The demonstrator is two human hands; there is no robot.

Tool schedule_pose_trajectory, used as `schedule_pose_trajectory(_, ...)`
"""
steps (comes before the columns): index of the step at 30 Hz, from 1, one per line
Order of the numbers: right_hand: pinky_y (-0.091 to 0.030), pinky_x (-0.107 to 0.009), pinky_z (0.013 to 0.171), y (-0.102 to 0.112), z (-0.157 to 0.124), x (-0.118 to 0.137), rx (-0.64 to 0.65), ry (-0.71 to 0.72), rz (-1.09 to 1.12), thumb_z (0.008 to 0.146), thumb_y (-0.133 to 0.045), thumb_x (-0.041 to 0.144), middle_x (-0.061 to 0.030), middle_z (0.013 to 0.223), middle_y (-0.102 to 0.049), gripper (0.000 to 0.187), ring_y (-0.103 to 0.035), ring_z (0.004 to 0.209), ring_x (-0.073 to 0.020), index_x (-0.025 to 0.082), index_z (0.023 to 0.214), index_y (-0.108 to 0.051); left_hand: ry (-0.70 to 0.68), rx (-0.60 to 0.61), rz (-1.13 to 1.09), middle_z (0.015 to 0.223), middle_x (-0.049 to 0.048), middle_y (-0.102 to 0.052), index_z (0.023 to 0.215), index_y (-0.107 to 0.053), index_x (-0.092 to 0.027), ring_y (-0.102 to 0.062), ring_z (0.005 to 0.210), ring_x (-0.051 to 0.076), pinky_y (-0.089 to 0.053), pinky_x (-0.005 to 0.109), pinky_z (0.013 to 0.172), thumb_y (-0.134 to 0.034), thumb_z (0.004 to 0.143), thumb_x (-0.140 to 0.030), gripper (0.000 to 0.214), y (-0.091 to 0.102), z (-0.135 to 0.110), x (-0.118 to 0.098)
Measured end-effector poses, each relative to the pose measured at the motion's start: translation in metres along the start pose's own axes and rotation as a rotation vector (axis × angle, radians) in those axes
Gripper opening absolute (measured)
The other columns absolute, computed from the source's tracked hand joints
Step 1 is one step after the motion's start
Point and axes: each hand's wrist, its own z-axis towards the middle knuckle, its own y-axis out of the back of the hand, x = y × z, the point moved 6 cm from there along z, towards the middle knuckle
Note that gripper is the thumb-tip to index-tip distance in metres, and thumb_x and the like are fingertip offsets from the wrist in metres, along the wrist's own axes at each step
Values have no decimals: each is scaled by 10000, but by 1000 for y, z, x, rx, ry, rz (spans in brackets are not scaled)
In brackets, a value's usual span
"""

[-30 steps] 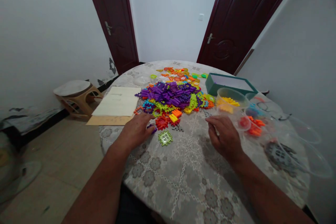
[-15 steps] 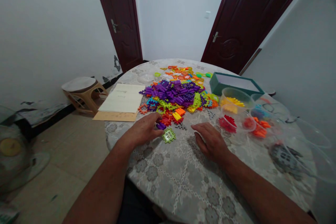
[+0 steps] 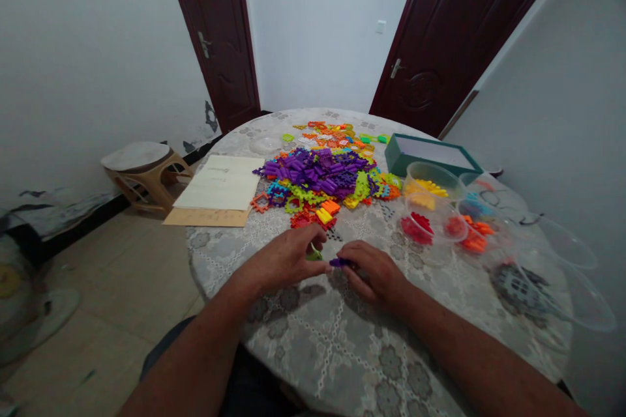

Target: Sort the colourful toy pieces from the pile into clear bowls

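Over the front of the table, my right hand [image 3: 376, 270] pinches a small purple plastic building piece [image 3: 337, 262] between thumb and fingers. My left hand [image 3: 291, 257] is beside it, thumb and fingers apart in a curve, the thumb tip close to the purple piece. Through the gap of the left hand shows part of a light green building piece [image 3: 314, 254]; whether the hand touches it I cannot tell. Just beyond the hands lie red pieces [image 3: 306, 218], a yellow piece [image 3: 323, 215] and small dark bits [image 3: 333, 234].
Behind is a heap of purple pieces [image 3: 317, 172] mixed with other colours. Paper sheets [image 3: 220, 182] lie at left. A green box [image 3: 433, 155] and clear plastic tubs [image 3: 435, 176] with yellow, red and orange pieces stand at right. A stool [image 3: 147, 172] is beyond the table's left edge.
The purple piece has passed from beside my left hand into my right fingers. Both hands have come closer together, and my left hand now partly covers the green piece.
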Motion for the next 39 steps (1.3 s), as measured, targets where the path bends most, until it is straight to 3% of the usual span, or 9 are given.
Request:
schedule_pose_trajectory(6,-570,-353,807,14,-2,-20,-71,-184,-1,1021,-558,220,-79,1012,-723,204,-690,891,-205,213,1213,-628,47,23,376,1292,92,-651,1234,-646,-272,-593,1216,303,-487,403,992,-747,854,-309,395,7,-5,24)
schedule_pose_trajectory(14,-562,-340,851,19,-3,-31,-143,-313,15,1016,-575,239,-84,1065,-767,199,-720,939,-207,221,1193,-663,28,9,418,1114,117,-713,1096,-664,-235,-666,1065,292,-497,392,917,-522,976,-338,212,8,0,18)
schedule_pose_trajectory(20,-476,-274,647,49,-2,-38,-216,-473,50,988,-619,239,-7,834,-702,196,-622,708,-157,235,1164,-705,96,-61,426,956,121,-766,1081,-637,-240,-737,909,293,-493,375,790,-345,1014,-311,308,11,8,30)
schedule_pose_trajectory(23,-471,-260,622,70,-1,-36,-122,-537,88,993,-616,245,9,805,-687,191,-620,693,-150,240,1157,-714,85,-90,361,1007,109,-778,1146,-633,-258,-748,963,282,-497,361,809,-365,1009,-323,307,12,13,29)
schedule_pose_trajectory(26,-486,-247,620,92,3,-37,68,-546,80,992,-598,222,6,840,-719,208,-643,704,-143,247,1150,-731,95,-113,240,1033,92,-779,1174,-630,-262,-745,990,271,-500,342,803,-422,995,-339,285,15,15,24)
schedule_pose_trajectory(29,-501,-253,652,124,16,-57,137,-532,-61,961,-599,185,-3,866,-742,218,-661,729,-146,246,1097,-758,103,-111,158,1021,80,-777,1162,-635,-253,-741,992,270,-505,347,818,-433,993,-350,280,15,16,19)
schedule_pose_trajectory(31,-519,-269,677,155,29,-86,50,-560,-191,935,-595,166,-26,900,-760,232,-672,727,-153,225,1081,-765,102,-109,129,1061,87,-779,1160,-644,-247,-736,1026,277,-515,366,859,-439,991,-352,286,15,17,18)
schedule_pose_trajectory(36,-570,-348,761,239,54,-161,-399,-752,-522,918,-564,169,-142,1115,-788,437,-708,728,-189,146,1337,-685,84,-139,86,1199,95,-777,1204,-676,-248,-718,1114,271,-527,401,978,-447,987,-327,325,18,16,27)
schedule_pose_trajectory(39,-575,-417,877,249,63,-167,-514,-732,-620,904,-547,159,-164,1188,-778,535,-743,856,-239,143,1432,-631,106,-204,78,1243,99,-777,1220,-697,-244,-714,1154,273,-532,421,1033,-451,984,-337,354,28,14,42)
